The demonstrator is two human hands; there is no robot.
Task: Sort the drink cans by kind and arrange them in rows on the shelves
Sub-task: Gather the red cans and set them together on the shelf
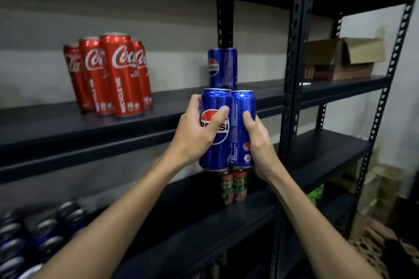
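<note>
as held: two pepsi cans (pixel 227 130) (upright, touching)

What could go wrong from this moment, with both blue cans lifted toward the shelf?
1. The left hand and right hand each hold one Pepsi can pressed side by side; one could knock or slip against the other when set down.
2. The Pepsi cans already on the shelf stand right behind; pushing in could topple them.
3. Drifting left would mix them with the Coca-Cola cans.
</note>
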